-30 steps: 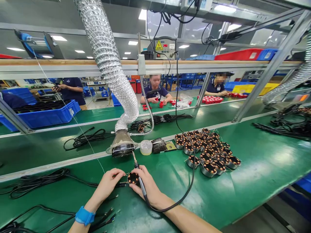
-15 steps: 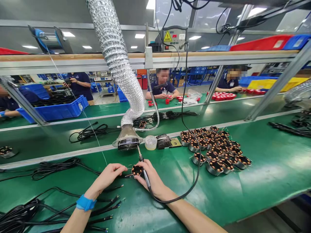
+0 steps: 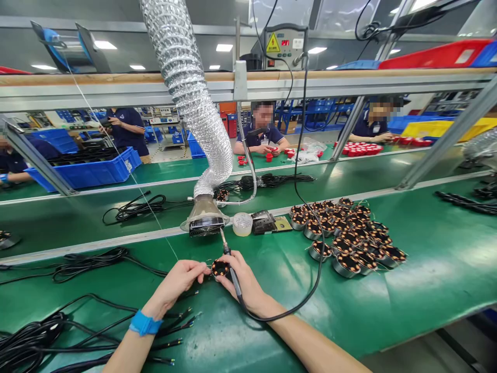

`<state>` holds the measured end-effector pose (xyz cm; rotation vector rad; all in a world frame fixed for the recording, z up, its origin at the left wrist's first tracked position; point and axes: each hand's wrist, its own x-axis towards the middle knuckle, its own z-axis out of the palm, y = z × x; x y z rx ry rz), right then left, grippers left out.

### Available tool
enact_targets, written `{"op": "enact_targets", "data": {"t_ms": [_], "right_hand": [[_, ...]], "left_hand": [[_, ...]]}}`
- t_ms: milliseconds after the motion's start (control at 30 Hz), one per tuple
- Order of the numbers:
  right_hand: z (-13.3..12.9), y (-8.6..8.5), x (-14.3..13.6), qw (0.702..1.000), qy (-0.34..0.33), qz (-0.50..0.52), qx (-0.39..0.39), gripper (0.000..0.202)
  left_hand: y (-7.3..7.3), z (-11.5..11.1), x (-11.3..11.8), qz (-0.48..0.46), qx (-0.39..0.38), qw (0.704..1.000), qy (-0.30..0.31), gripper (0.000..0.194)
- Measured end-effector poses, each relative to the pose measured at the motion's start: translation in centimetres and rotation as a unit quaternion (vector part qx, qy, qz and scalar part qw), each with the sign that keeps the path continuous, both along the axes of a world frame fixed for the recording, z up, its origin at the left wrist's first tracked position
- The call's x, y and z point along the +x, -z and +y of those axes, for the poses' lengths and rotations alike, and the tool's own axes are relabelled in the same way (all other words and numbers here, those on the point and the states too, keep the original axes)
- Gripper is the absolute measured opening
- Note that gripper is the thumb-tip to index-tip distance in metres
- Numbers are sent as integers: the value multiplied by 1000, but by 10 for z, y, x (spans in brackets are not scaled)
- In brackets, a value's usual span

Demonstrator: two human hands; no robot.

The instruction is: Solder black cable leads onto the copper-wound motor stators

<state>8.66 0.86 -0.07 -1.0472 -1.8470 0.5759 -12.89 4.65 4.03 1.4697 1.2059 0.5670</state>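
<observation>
My right hand (image 3: 245, 285) grips a soldering iron (image 3: 234, 277) and, between thumb and fingers, a small motor stator (image 3: 220, 268) with copper windings. The iron's tip points up and away, near the mouth of a fume extractor (image 3: 205, 224). My left hand (image 3: 182, 282) is closed in a pinch right beside the stator's thin leads. Thin solder wire (image 3: 155, 216) runs down from a spool (image 3: 68, 51) into this hand. A black cable (image 3: 149, 268) passes behind the same hand, and its end is hidden there.
Several stators (image 3: 345, 233) are grouped on the green bench at right. A round tub (image 3: 242, 224) and a dark tray (image 3: 264, 221) stand by the extractor. Bundled black cables (image 3: 34, 336) lie at left. The iron's cord loops over my right forearm. Co-workers sit across the bench.
My left hand has moved right, up against the stator's leads, and the solder wire's lower end has moved with it. My right hand keeps its hold; the view has shifted slightly.
</observation>
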Motion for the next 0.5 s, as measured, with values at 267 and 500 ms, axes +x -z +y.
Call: {"op": "enact_targets", "data": {"t_ms": [267,500], "right_hand": [[-1,0,0,1000,2,-4,-5,38],[-3,-1,1,1000,23,-5,13,39]], "left_hand": [[11,4,-26,210,255,938,104,22],[7,0,-23,225,205,941,150,17]]}}
